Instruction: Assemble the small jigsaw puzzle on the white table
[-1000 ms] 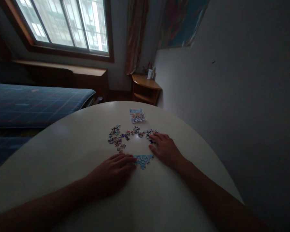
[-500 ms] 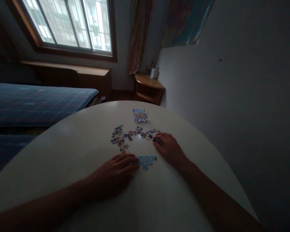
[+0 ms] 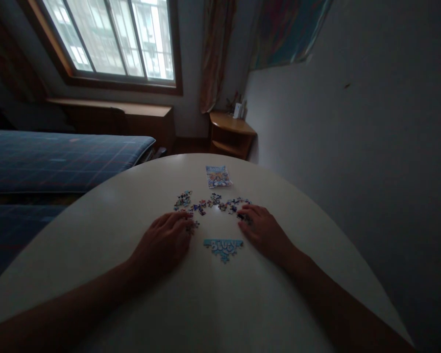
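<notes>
My left hand (image 3: 167,240) lies over the left cluster of loose jigsaw pieces (image 3: 183,198), its fingers stretched out and partly covering the lower ones. Whether a fingertip pinches any piece is hard to see. At the right end of the loose pieces rests my right hand (image 3: 266,233), thumb and fingers apart, with a few dark pieces (image 3: 245,219) under and between them. Between the hands and closer to me is a joined section of light-blue puzzle (image 3: 224,247) with white lettering, straight along its far edge and jagged on the near side.
The round white table (image 3: 132,196) carries everything. Behind the pieces lies a small printed packet or picture card (image 3: 218,177). More loose pieces (image 3: 215,200) form an arc between the hands. Beyond the table are a plaid mattress (image 3: 69,162), a wooden corner shelf (image 3: 233,122) and a wall at right.
My left hand has moved from the joined puzzle section up and left onto the loose pieces, uncovering the lettering. My right hand stays at the right-hand pieces. The view has shifted slightly.
</notes>
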